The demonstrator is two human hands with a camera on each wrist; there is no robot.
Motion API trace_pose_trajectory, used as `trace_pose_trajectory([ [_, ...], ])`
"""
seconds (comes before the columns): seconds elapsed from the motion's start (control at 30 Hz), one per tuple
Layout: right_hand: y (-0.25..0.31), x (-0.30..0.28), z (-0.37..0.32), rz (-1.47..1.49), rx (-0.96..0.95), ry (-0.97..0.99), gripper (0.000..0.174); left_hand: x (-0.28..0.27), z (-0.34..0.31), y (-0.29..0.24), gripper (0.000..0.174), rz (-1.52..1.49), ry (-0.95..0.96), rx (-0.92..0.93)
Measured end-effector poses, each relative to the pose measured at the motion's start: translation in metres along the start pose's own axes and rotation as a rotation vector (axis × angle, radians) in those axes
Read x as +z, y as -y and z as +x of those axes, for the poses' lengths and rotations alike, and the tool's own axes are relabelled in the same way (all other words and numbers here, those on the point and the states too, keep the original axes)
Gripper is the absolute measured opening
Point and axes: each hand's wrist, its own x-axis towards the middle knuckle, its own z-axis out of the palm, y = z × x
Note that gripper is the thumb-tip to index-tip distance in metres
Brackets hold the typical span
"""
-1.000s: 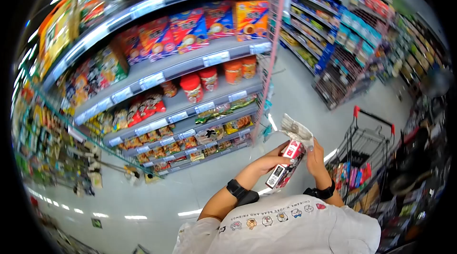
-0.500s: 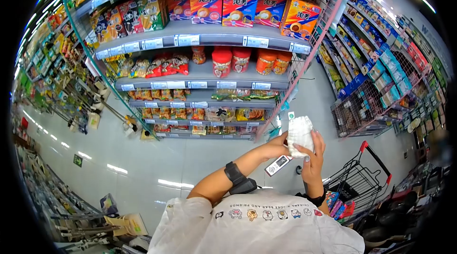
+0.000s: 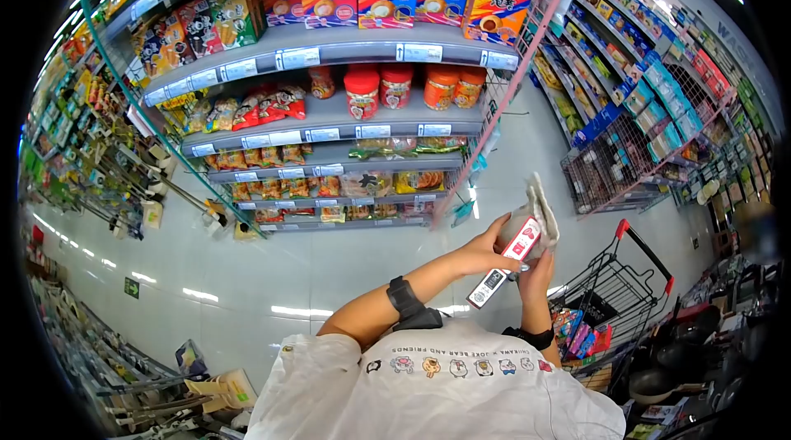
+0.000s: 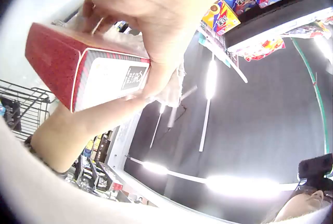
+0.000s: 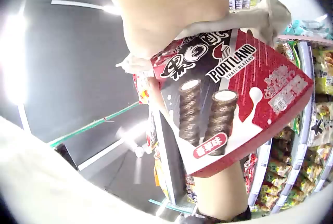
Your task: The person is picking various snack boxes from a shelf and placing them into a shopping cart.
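Note:
A red and black box of chocolate wafer rolls (image 3: 519, 241) is tilted in front of the chest, in my left hand (image 3: 482, 252). The left thumb lies along its narrow side in the left wrist view, where the box (image 4: 57, 65) shows its red end. Bunched against the back of the box is an off-white cloth (image 3: 541, 213). My right hand (image 3: 537, 275) holds this cloth at the box's right side. In the right wrist view the cloth (image 5: 268, 15) sticks out past the top of the box front (image 5: 244, 94), which shows two rolls and "PORTLAND".
A snack shelf (image 3: 321, 53) with boxes, red-lidded jars (image 3: 361, 94) and packets stands ahead. To the right is a wire shopping cart (image 3: 610, 300) with colourful packs inside. Dark pans (image 3: 659, 374) line the far right. A pink-edged rack (image 3: 614, 156) stands beyond the aisle.
The white cloth, earlier spread over the front of the box, has swung behind it, so the box's printed side shows again. The head view has shifted slightly.

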Motion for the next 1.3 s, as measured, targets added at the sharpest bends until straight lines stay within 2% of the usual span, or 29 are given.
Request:
trace_pose_trajectory([
  [0.1,-0.010,-0.007,-0.012,0.258,0.183,-0.072,0.055,0.002,0.002,0.001,0.103,-0.045,-0.019,0.034],
  [0.2,-0.009,-0.003,-0.015,0.275,0.194,-0.015,0.058,0.003,0.001,0.002,0.103,0.096,-0.106,0.044],
  [0.27,-0.007,0.004,-0.020,0.384,0.272,-0.023,0.057,0.003,-0.004,-0.001,0.104,0.233,-0.154,0.046],
  [0.3,-0.007,0.005,-0.022,0.412,0.296,-0.021,0.057,0.003,-0.003,0.005,0.110,0.243,-0.200,0.095],
  [0.37,-0.004,0.011,-0.022,0.430,0.321,-0.054,0.056,0.002,-0.002,0.011,0.108,0.400,-0.250,0.163],
  [0.47,-0.007,0.008,-0.025,0.423,0.375,0.000,0.056,0.003,-0.009,0.000,0.106,0.486,-0.276,0.167],
  [0.53,-0.008,0.003,-0.025,0.378,0.391,0.006,0.057,0.000,-0.009,0.001,0.104,0.450,-0.255,0.181],
  [0.6,-0.006,0.000,-0.026,0.434,0.440,0.036,0.054,-0.002,-0.011,-0.007,0.100,0.367,-0.217,0.150],
  [0.67,-0.008,-0.004,-0.028,0.511,0.491,0.086,0.051,-0.003,-0.010,-0.008,0.098,0.373,-0.193,0.210],
  [0.73,-0.008,-0.001,-0.031,0.488,0.462,0.064,0.050,-0.007,-0.006,-0.006,0.095,0.310,-0.112,0.208],
  [0.83,-0.006,0.004,-0.035,0.433,0.442,-0.021,0.053,-0.011,0.005,0.012,0.095,0.209,-0.124,0.317],
  [0.87,-0.008,0.002,-0.035,0.449,0.437,-0.046,0.053,-0.014,0.006,0.015,0.098,0.356,-0.130,0.353],
  [0.97,-0.013,-0.007,-0.033,0.540,0.410,-0.044,0.050,-0.005,-0.003,-0.001,0.101,-0.063,0.006,0.185],
  [1.03,-0.011,-0.007,-0.032,0.481,0.341,-0.047,0.050,-0.008,-0.007,0.003,0.099,-0.429,0.184,-0.046],
  [1.1,-0.011,-0.004,-0.033,0.392,0.314,-0.112,0.047,-0.013,-0.005,0.014,0.094,-0.469,0.284,-0.157],
  [1.17,-0.010,-0.002,-0.033,0.236,0.295,-0.152,0.044,-0.008,-0.010,0.020,0.083,-0.374,0.255,-0.117],
  [1.2,-0.009,-0.005,-0.032,0.120,0.341,-0.148,0.045,-0.006,-0.010,0.020,0.084,-0.377,0.269,-0.073],
  [1.3,-0.001,-0.006,-0.031,-0.077,0.279,-0.136,0.047,-0.003,-0.005,0.026,0.082,-0.489,0.216,-0.026],
])
